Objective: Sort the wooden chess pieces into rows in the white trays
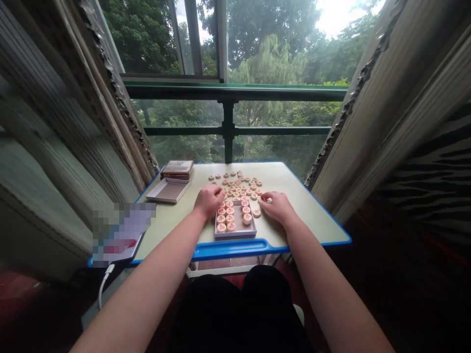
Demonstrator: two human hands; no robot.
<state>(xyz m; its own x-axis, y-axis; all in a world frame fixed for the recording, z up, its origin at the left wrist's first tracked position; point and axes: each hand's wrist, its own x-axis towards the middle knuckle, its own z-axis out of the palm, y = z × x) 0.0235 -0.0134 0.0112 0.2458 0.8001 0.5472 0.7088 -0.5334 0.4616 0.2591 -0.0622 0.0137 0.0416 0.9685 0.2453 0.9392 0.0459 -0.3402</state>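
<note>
Round wooden Chinese chess pieces with red characters stand in rows in a shallow white box [240,234]. Two columns fill its left side, and a shorter column [246,210] runs along the right, with bare floor between. My left hand [209,200] is at the box's far left corner, fingers curled together; their tips are partly hidden, so what they hold cannot be made out. Right of the box, my right hand [277,207] has its thumb and fingers closed on a Chinese chess piece [268,200] at the table top. One loose piece [256,213] lies between that hand and the box.
Several more pieces [238,189] lie scattered beyond the box on the blue-edged folding table [305,220]. At the left are an open tray-like lid [169,190], a stacked brown box [177,169], and a blurred-out device [123,235] with a white cable [105,284]. Behind is a window railing [228,130].
</note>
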